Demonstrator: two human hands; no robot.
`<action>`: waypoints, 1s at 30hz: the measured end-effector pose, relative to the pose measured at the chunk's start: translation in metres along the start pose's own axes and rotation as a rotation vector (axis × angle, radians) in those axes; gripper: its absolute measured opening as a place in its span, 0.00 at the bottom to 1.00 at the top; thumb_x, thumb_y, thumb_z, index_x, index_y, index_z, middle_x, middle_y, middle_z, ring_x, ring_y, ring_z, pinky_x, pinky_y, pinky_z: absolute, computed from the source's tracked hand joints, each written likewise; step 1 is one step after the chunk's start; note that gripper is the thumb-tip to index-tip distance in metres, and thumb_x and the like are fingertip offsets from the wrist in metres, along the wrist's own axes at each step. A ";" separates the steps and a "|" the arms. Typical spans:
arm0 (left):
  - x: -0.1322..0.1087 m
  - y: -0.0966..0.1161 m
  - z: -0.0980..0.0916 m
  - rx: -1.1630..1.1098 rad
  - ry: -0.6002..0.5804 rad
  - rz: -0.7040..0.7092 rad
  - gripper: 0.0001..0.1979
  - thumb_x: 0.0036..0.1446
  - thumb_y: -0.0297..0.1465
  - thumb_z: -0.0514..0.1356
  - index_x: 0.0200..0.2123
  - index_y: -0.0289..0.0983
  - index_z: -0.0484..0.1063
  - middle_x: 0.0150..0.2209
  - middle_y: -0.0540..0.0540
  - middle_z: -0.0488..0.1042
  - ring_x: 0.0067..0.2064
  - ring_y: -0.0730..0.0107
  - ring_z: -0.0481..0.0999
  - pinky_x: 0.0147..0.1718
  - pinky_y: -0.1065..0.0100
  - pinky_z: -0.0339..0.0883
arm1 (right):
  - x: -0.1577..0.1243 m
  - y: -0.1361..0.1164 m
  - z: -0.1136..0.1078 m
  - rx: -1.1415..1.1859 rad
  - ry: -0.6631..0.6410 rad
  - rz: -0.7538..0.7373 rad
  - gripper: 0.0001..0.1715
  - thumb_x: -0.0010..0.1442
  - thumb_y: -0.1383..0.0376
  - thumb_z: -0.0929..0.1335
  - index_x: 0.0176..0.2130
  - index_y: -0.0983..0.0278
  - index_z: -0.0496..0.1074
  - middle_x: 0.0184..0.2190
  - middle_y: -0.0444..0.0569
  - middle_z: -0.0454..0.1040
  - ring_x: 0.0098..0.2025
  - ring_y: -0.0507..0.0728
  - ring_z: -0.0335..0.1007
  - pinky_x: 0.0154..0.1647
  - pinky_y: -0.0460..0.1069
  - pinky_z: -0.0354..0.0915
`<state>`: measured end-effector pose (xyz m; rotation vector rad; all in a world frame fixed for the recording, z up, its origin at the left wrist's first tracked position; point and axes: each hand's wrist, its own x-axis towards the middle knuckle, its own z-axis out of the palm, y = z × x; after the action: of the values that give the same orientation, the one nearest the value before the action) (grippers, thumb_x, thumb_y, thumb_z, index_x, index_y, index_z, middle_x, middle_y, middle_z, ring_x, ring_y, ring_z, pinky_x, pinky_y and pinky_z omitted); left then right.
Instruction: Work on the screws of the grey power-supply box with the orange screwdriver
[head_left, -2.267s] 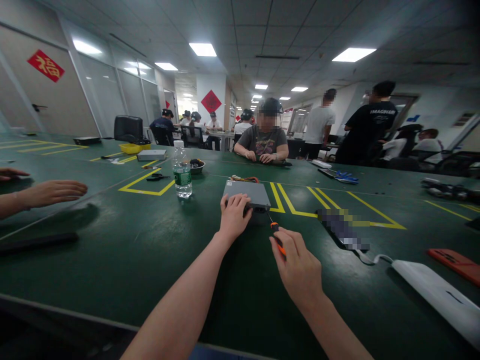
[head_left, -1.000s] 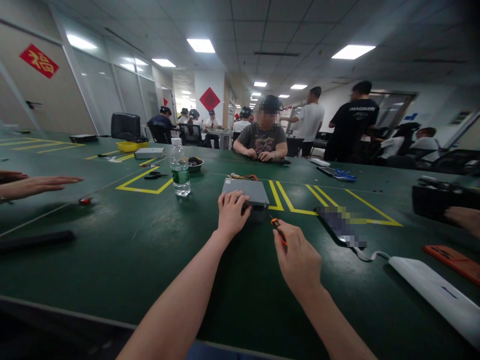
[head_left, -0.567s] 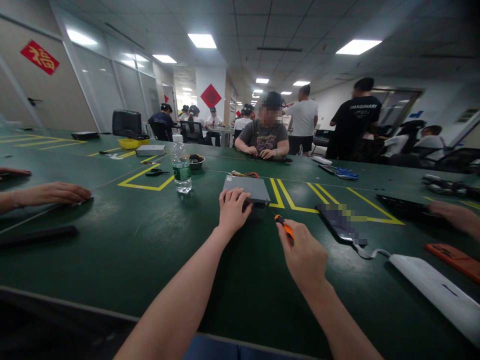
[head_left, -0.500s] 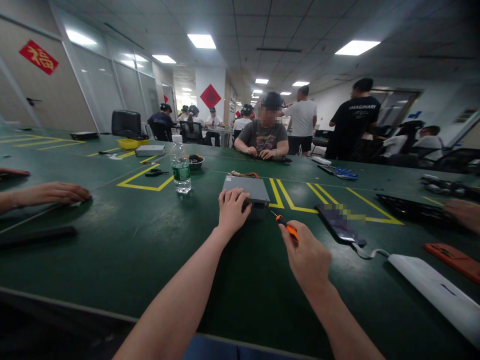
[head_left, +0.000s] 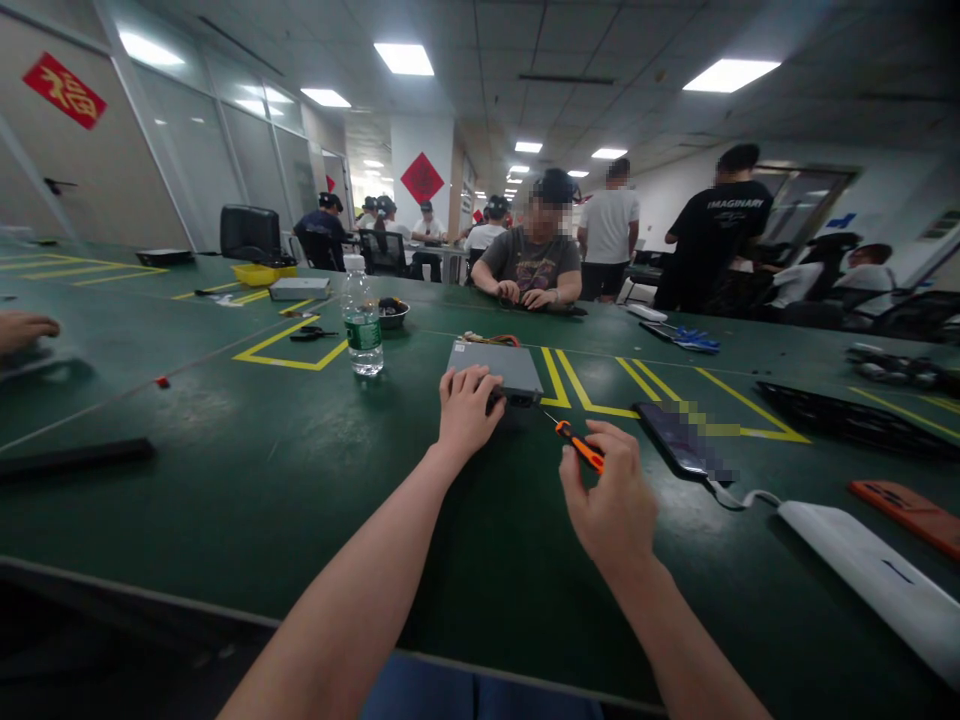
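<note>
A grey metal computer power supply (head_left: 504,364) lies on the green table, with coloured cables (head_left: 491,340) at its far side. My left hand (head_left: 469,408) grips its near left part, fingers over the top and thumb at the front face. In my right hand (head_left: 611,490) is an orange and black screwdriver (head_left: 579,445), held between thumb and fingers. The shaft points up and left to the front right corner of the power supply; whether the tip touches cannot be made out.
A water bottle (head_left: 363,325) stands left of the power supply, before a metal bowl (head_left: 392,313). On the right lie a phone (head_left: 679,445), a cabled white power bank (head_left: 862,570) and an orange phone (head_left: 904,512). A co-worker's hand (head_left: 26,330) shows at far left; a person (head_left: 536,262) sits opposite.
My right fingers have loosened and spread around the screwdriver handle. The co-worker's hand at left has drawn back, baring a small red piece; another hand at the right edge has left view.
</note>
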<state>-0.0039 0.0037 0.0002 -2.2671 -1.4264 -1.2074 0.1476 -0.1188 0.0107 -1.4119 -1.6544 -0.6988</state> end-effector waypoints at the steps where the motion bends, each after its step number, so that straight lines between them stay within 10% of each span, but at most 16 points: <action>1: 0.000 0.000 0.000 0.000 0.002 0.000 0.13 0.55 0.35 0.55 0.45 0.45 0.66 0.52 0.48 0.66 0.57 0.62 0.59 0.59 0.55 0.42 | 0.000 -0.002 0.001 0.031 -0.007 -0.027 0.11 0.61 0.64 0.60 0.43 0.66 0.61 0.44 0.56 0.69 0.38 0.55 0.69 0.34 0.48 0.64; 30: 0.000 0.000 0.003 -0.003 0.038 0.005 0.13 0.54 0.35 0.56 0.44 0.46 0.67 0.51 0.49 0.67 0.56 0.64 0.60 0.58 0.56 0.43 | -0.002 -0.017 0.009 0.207 -0.086 -0.262 0.07 0.60 0.71 0.61 0.40 0.66 0.63 0.45 0.56 0.70 0.42 0.55 0.70 0.38 0.48 0.66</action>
<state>-0.0029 0.0053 -0.0017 -2.2362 -1.4052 -1.2447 0.1287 -0.1156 0.0061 -1.1047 -1.9416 -0.5970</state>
